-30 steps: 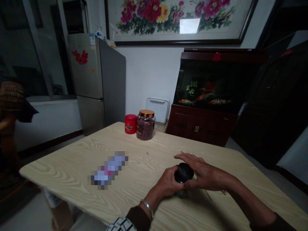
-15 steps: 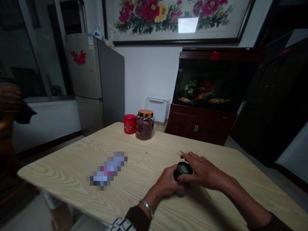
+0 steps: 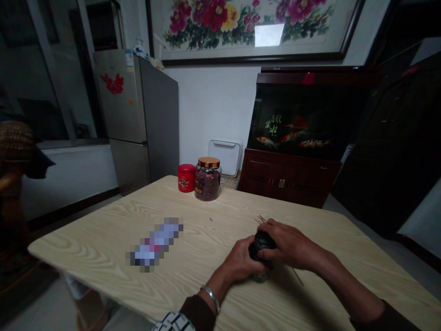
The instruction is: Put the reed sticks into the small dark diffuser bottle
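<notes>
Near the table's front right, a small jar with a black lid (image 3: 264,241) and a clear lower part stands between my hands. My left hand (image 3: 243,258) is wrapped round its side, just below the lid. From the right, my right hand (image 3: 287,241) grips the lid, fingers curled over its far edge and thumb on the near side. Several thin brown sticks (image 3: 261,219) lie just beyond my right fingertips. Another thin stick (image 3: 296,276) shows below my right wrist. My hands hide much of the jar.
On the wooden table (image 3: 138,211) stand a red canister (image 3: 186,178) and a copper-lidded jar (image 3: 207,181) of dark dried bits, at the back. A blurred-out flat item (image 3: 155,243) lies left of my hands. A tiny brown piece (image 3: 211,219) lies mid-table.
My right fingers, stretched over the jar's top before, have curled down and closed round the black lid. My left hand keeps its hold on the side.
</notes>
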